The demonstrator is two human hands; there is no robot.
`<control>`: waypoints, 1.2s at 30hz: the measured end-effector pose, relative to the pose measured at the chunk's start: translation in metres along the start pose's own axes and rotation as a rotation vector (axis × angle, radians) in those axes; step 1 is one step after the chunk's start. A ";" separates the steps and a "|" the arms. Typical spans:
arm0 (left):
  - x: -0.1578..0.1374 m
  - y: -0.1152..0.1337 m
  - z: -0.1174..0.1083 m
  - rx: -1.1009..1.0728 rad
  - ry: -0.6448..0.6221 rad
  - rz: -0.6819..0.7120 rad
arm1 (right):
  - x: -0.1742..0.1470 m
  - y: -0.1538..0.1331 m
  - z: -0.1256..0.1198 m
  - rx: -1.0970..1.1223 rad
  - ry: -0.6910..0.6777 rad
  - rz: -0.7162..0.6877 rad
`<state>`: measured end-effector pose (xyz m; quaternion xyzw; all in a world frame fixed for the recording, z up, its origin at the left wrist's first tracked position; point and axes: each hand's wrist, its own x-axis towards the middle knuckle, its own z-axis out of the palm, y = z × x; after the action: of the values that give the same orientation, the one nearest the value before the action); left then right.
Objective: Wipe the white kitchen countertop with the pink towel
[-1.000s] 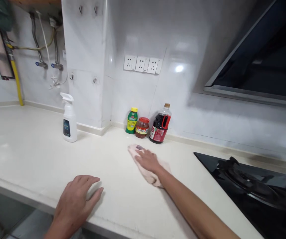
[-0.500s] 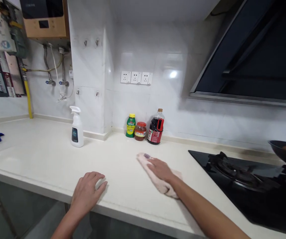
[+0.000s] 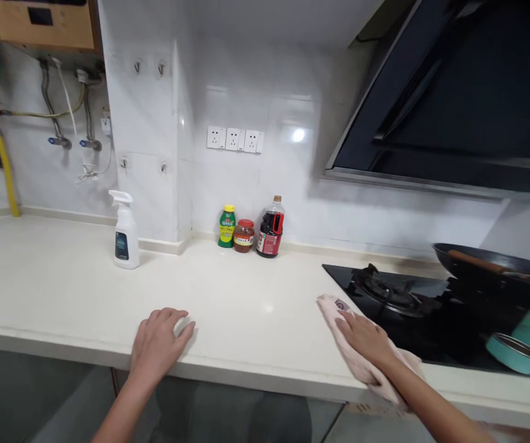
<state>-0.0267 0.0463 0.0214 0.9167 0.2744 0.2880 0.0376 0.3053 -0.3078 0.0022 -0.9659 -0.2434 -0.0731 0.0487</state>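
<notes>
My right hand (image 3: 361, 335) presses down on a pale pink cloth (image 3: 339, 338), its fingers over the fabric and holding it to the counter. The cloth lies beside the left edge of the black gas hob (image 3: 431, 344), and its lower end hangs over the counter's front edge. A dark printed patch shows near the cloth's far corner. My left hand (image 3: 158, 344) rests at the front edge of the white countertop (image 3: 228, 307), holding nothing, with fingers slightly bent and the thumb apart.
A white spray bottle (image 3: 126, 237) stands at the left. Against the wall are a green bottle (image 3: 227, 227), a red-lidded jar (image 3: 243, 237) and a soy sauce bottle (image 3: 270, 231). A wok (image 3: 472, 261) and a turquoise container (image 3: 518, 354) are at the right, under a range hood (image 3: 454, 104).
My right hand has slid the cloth rightward and nearer, from the middle of the counter to the hob's edge. The view has turned right. My left hand stays at the counter's front edge.
</notes>
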 end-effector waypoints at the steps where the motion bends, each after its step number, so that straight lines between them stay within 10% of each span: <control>1: 0.000 0.001 -0.001 0.008 -0.005 0.002 | -0.001 -0.016 -0.002 0.003 -0.010 0.005; 11: 0.001 -0.008 0.000 -0.008 0.004 0.056 | -0.056 -0.240 -0.022 0.231 -0.126 -0.585; 17: 0.002 -0.016 0.002 -0.009 -0.006 0.053 | -0.112 -0.267 -0.010 0.378 0.042 -0.807; 23: 0.004 -0.014 0.001 0.007 -0.023 0.035 | -0.119 -0.197 0.019 0.321 0.307 -0.748; 28: 0.004 -0.013 0.003 -0.003 -0.024 0.035 | -0.108 -0.065 0.040 0.225 0.617 -0.606; 33: 0.004 -0.014 0.006 -0.011 -0.019 0.035 | -0.097 0.078 0.047 0.122 0.659 -0.295; 36: 0.004 -0.011 0.005 -0.007 -0.022 0.030 | -0.097 0.118 0.047 0.088 0.659 -0.124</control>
<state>-0.0262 0.0580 0.0167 0.9237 0.2590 0.2795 0.0394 0.2822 -0.4500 -0.0670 -0.8707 -0.2758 -0.3737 0.1617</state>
